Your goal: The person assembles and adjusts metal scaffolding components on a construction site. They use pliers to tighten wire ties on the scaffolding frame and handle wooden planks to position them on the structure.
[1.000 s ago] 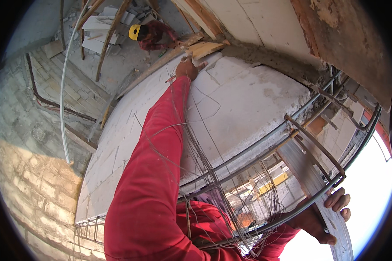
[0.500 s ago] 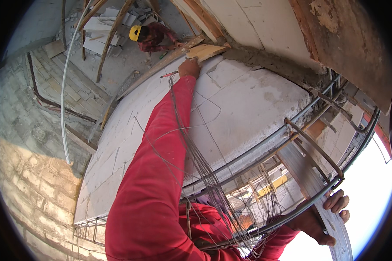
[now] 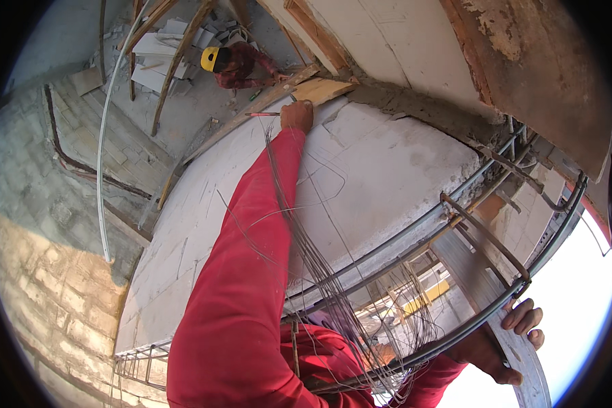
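Note:
My left arm, in a red sleeve, reaches far across a pale block wall [image 3: 387,170]. At its far edge my left hand [image 3: 297,115] is closed round a thin red pencil or pen [image 3: 260,114], which sticks out to the left. The hand rests beside the end of a wooden board [image 3: 325,89]. At the lower right, my right hand [image 3: 488,348] grips a long flat metal bar [image 3: 522,360], thumb on one side and fingers on the other. A bundle of thin wires [image 3: 306,251] hangs between me and the wall, crossing my left sleeve.
A steel rebar frame [image 3: 486,234] curves along the wall's near edge and passes by my right hand. Below on the far side crouches a co-worker in a yellow cap [image 3: 211,58]. Timber props [image 3: 173,75], a thin pale pipe [image 3: 100,177] and broken white slabs [image 3: 158,45] stand or lie there.
My view has shifted slightly. The red pencil or pen now lies more level in my left hand. My right hand keeps its hold on the metal bar.

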Motion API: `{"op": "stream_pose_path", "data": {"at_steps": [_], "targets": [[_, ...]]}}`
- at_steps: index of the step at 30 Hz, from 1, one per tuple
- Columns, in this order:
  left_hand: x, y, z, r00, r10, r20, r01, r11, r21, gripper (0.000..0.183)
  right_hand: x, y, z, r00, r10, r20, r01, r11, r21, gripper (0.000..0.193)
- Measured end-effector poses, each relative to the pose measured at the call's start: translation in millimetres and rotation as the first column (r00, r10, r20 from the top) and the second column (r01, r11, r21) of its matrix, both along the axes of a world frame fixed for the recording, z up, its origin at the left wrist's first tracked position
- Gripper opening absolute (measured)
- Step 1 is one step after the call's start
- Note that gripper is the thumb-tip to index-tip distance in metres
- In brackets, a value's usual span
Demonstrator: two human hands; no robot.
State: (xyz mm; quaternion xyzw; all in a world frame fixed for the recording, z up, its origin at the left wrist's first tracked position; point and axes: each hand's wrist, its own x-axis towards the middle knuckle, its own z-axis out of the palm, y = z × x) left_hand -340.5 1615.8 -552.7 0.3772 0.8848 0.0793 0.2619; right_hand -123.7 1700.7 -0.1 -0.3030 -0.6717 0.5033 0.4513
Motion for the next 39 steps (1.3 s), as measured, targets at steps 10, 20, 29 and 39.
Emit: {"op": "stream_pose_path", "data": {"at_steps": [10,20,29,39], "targets": [[1.0,-2.2,4.2,0.997,0.001,0.074,0.001,1.000,-0.028,0.021,-1.2,-1.1,-3.9,0.998,-0.051,0.021,0.051,0.999,0.010,0.073],[-0.5,-8.1,12.2,0.996,-0.047,0.078,0.045,0.999,0.025,0.020,-3.7,5.1,-2.3,0.999,-0.019,0.028,0.017,0.999,0.047,0.071],[-6.6,-7.4,9.0,0.998,-0.065,0.027,0.063,0.996,0.064,0.018,-4.5,-0.5,-3.8,0.994,-0.098,0.038,0.096,0.993,0.064,0.072],[-0.7,-6.5,4.5,0.996,-0.060,0.071,0.057,0.998,0.035,0.021,-6.3,-5.2,0.2,0.993,-0.107,0.052,0.103,0.992,0.067,0.073]]}}
